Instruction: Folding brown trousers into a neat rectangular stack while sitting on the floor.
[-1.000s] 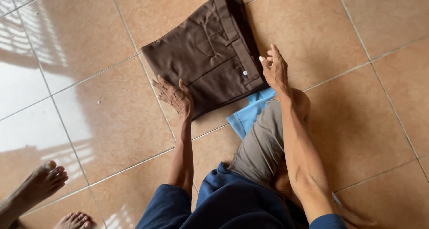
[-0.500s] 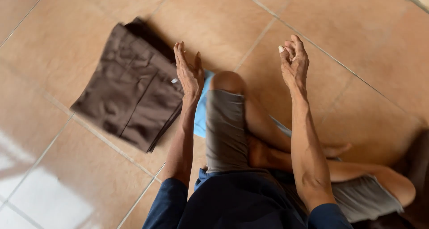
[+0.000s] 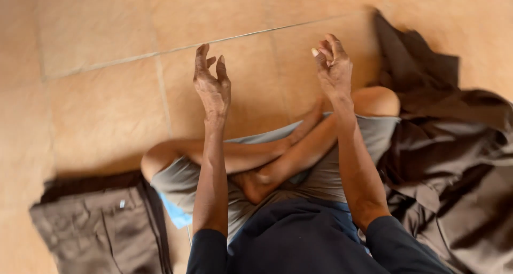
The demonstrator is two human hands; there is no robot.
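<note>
Left hand (image 3: 212, 84) and right hand (image 3: 334, 68) are raised empty, fingers loosely curled, above crossed legs; folded brown trousers (image 3: 101, 228) lie left, brown clothes heap (image 3: 454, 161) right.

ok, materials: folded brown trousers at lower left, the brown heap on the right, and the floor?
Folded brown trousers: matte woven cloth, probably cotton blend; stitched seams and crisp folds show. Loose brown garment pile: similar matte fabric, draping in soft creases. Floor tiles: likely glazed ceramic, with a slight sheen and grout lines.
</note>
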